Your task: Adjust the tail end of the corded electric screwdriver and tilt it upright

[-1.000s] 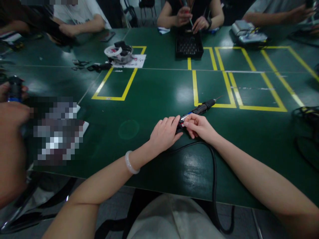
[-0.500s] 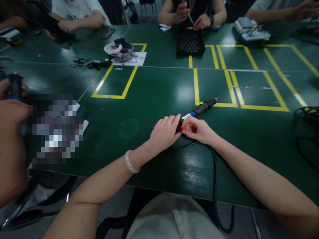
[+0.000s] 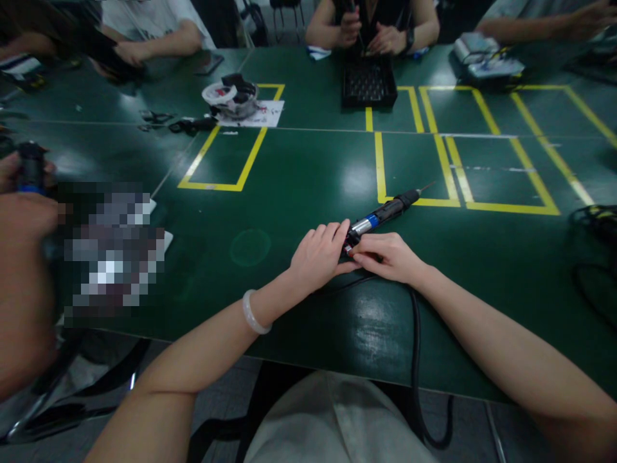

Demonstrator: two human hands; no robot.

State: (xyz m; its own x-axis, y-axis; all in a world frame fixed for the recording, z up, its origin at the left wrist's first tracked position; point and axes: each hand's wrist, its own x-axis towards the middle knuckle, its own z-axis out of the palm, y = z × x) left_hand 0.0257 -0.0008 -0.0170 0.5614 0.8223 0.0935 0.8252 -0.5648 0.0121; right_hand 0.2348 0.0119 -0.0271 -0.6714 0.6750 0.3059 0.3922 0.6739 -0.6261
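Observation:
An electric screwdriver [image 3: 380, 215] in black, silver and blue lies aslant on the green table, its thin bit pointing away to the right. My left hand [image 3: 321, 257] is wrapped over the tool's rear end, and its thumb reaches toward my other hand. Close against that end, the fingers of my right hand [image 3: 388, 256] are pinched together. A small red and whitish part [image 3: 349, 249] shows between the two hands; whatever the right fingertips hold is hidden. A black cable [image 3: 415, 341] runs from beneath the right wrist over the table's front edge.
Yellow tape [image 3: 419, 202] marks rectangles on the table [image 3: 308, 167]. Across from me, a co-worker's hands work above a black tray [image 3: 369, 83]. Tape rolls [image 3: 219, 94] lie on paper at the back left. Another person's hand [image 3: 31, 206] grips a dark tool at left.
My right fingers have closed in on the tool's rear end, and the orange piece seen at them earlier is now covered. The left hand stays put. Across the table, the co-worker's hands have shifted.

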